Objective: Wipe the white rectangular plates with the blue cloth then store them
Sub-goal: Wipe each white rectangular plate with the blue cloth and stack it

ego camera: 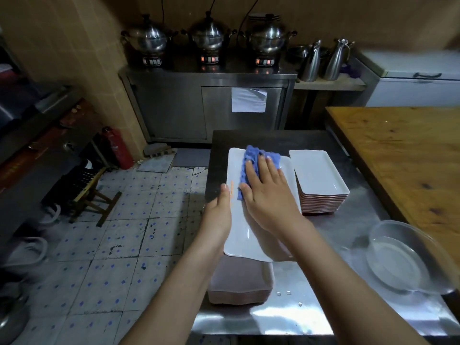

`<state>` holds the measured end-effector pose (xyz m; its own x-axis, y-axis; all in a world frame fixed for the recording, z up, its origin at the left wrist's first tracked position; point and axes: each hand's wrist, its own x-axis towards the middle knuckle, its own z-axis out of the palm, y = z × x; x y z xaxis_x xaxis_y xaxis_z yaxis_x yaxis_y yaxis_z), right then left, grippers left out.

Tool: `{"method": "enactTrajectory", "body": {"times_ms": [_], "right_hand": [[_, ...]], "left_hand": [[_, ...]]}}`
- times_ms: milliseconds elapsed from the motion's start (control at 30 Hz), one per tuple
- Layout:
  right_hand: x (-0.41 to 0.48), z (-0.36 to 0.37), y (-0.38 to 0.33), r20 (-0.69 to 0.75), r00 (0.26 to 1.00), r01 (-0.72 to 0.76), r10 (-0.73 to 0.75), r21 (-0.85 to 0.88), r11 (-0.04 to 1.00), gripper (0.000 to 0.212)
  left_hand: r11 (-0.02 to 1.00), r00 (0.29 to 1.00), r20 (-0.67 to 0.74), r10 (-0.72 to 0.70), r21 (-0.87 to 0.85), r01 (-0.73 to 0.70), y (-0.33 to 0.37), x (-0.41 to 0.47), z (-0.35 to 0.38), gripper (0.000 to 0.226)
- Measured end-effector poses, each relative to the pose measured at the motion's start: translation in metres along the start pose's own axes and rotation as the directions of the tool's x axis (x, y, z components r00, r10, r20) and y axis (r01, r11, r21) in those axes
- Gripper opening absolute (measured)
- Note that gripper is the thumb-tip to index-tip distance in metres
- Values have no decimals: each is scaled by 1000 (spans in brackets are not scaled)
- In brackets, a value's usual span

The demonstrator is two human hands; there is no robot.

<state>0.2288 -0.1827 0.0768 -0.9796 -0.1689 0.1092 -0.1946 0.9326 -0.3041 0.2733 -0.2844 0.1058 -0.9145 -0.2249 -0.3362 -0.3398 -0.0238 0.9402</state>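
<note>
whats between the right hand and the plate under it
The blue cloth: the right hand presses flat on it, and it lies on the plate, as the head view shows.

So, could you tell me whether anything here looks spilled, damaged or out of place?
An orange streak marks the plate beside the left hand, water drops lie on the table, and a floor tile looks cracked.
</note>
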Motion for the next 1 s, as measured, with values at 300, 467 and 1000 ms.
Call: {"method": "enactTrajectory", "body": {"times_ms": [300, 467, 1000], "right_hand": [[-28, 2, -27, 61, 967, 239, -247, 120, 964, 54], [-59, 4, -34, 160, 945, 225, -284, 309, 924, 49], [-6, -8, 24, -57, 998, -29, 17, -215, 976, 54]], "left_hand": [[999, 999, -32, 20, -40, -22, 2, 14, -8, 48], [988, 994, 0, -106, -110, 106, 1, 20, -18, 52], [996, 999, 28, -23, -83, 26, -5, 10, -28, 35]]}}
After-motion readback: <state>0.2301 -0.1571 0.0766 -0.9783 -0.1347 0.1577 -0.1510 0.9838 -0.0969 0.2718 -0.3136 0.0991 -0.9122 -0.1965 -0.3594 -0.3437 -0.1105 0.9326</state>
